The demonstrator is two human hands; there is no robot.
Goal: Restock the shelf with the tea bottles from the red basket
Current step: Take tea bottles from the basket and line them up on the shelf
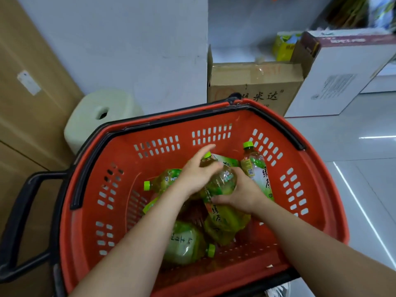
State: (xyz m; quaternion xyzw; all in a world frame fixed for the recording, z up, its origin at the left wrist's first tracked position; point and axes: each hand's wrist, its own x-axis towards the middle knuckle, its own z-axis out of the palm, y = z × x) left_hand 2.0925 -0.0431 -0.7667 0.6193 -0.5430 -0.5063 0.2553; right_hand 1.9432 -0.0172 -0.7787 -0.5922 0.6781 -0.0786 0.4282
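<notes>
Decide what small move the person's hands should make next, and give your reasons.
Probably lift the held tea bottle straight up out of the red basket. The left hand and right hand already wrap it, it lies on top of the other bottles, and nothing has left for the shelf.

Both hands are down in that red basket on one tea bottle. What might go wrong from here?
The held bottle lies on a loose heap, so lifting it may roll the bottle at the left. The left hand and right hand crowd together, so the grip could slip. The upright bottle by the red basket wall could topple.
</notes>
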